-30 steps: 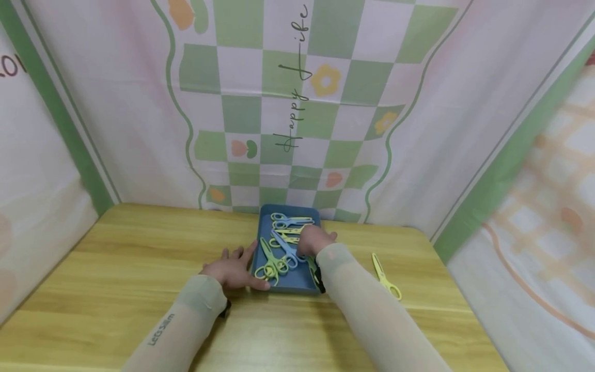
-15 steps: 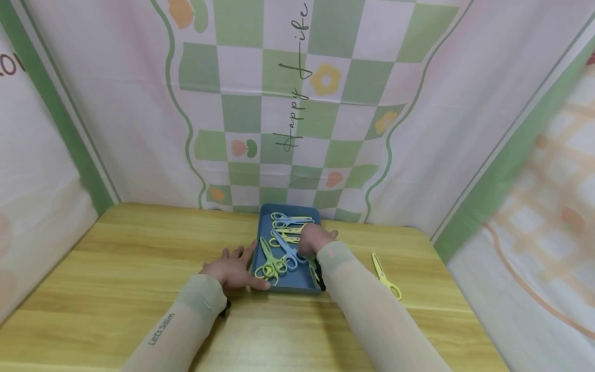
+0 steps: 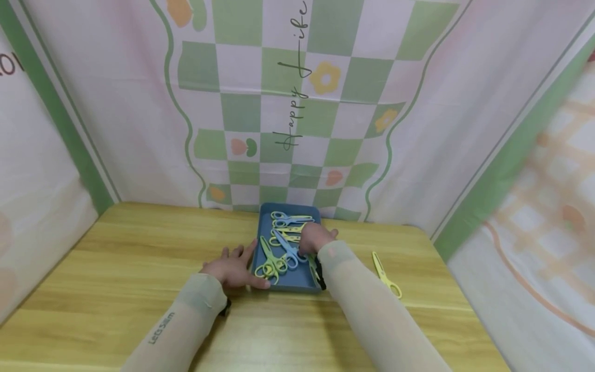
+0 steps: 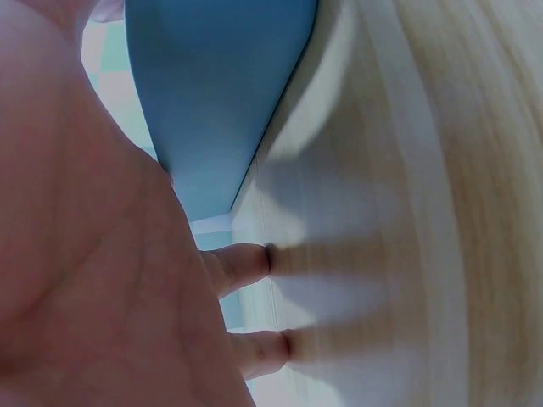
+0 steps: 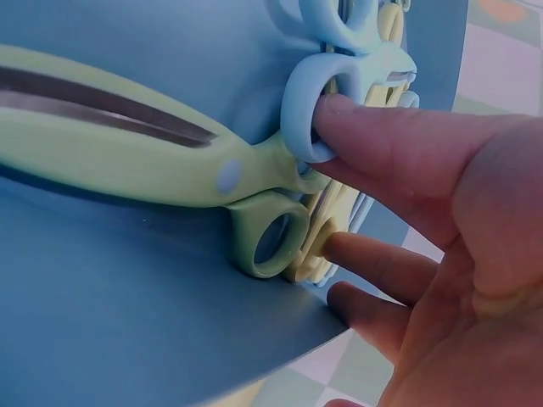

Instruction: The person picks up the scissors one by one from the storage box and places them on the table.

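A shallow blue tray (image 3: 297, 281) holds several pairs of craft scissors. My left hand (image 3: 232, 271) rests at the tray's left side, its fingers spread and its thumb on the near-left corner. My right hand (image 3: 316, 238) reaches in from the right. In the right wrist view, thumb and forefinger pinch a ring of the blue scissors (image 5: 297, 110), while other fingertips touch the yellow scissors (image 5: 339, 212). Closest to that camera are green scissors (image 5: 170, 165), mostly hidden by my wrist in the head view. Another green pair (image 3: 269, 258) lies at the tray's left.
One pair of yellow scissors (image 3: 385, 276) lies outside the tray, on the wooden table (image 3: 153, 248) to the right. A checked green-and-white curtain (image 3: 288, 119) hangs behind the tray, close to its far edge. Blue-and-yellow scissors (image 3: 292, 221) lie at the tray's far end.
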`<state>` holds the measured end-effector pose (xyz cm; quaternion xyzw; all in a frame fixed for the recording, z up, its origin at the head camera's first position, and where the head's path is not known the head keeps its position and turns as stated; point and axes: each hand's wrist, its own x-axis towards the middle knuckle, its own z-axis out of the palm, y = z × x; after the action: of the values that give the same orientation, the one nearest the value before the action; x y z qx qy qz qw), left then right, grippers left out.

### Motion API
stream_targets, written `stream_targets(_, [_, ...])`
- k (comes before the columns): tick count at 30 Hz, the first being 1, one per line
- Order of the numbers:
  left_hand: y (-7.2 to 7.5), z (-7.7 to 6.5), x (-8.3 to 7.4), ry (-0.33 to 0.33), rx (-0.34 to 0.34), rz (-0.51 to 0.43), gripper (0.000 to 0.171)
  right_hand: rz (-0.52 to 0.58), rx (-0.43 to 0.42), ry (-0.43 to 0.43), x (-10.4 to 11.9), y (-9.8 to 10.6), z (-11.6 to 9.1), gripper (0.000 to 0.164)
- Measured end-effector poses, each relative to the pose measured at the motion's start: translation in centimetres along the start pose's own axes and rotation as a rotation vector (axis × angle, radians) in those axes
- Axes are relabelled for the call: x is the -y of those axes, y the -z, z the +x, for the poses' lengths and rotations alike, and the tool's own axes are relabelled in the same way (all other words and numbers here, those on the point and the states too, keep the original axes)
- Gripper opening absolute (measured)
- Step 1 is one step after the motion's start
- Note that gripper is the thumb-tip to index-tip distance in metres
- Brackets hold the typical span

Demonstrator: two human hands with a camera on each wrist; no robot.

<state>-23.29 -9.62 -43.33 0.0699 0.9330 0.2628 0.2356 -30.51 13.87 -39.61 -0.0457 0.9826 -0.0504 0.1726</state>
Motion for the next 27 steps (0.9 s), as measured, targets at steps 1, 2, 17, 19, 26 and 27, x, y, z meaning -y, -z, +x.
stream_targets(1, [0.0,0.0,0.0,-0.002,0.004,0.0,0.13,0.002,0.004,-0.005,0.0,0.0,0.1,0.028])
stream_targets(2, [0.1,-0.1,-0.1,-0.004,0.002,-0.002,0.13,0.004,0.008,-0.01,-0.1,0.0,0.2,0.027])
stream_targets(17, [0.2,-0.6,-0.5,0.008,0.002,-0.013,0.126,-0.017,-0.009,0.033,-0.9,0.0,0.4,0.032])
stream_targets(19, [0.1,-0.5,-0.4,0.006,-0.003,-0.012,0.125,-0.018,-0.017,0.049,-0.9,0.1,0.0,0.034])
stream_targets(26, [-0.2,0.2,-0.1,0.02,-0.011,0.002,0.131,-0.073,-0.044,0.077,-1.3,0.8,-0.8,0.04])
stream_targets(27, [-0.2,0.1,0.0,0.013,-0.016,0.003,0.131,-0.082,-0.046,0.079,-1.4,0.8,-0.9,0.042])
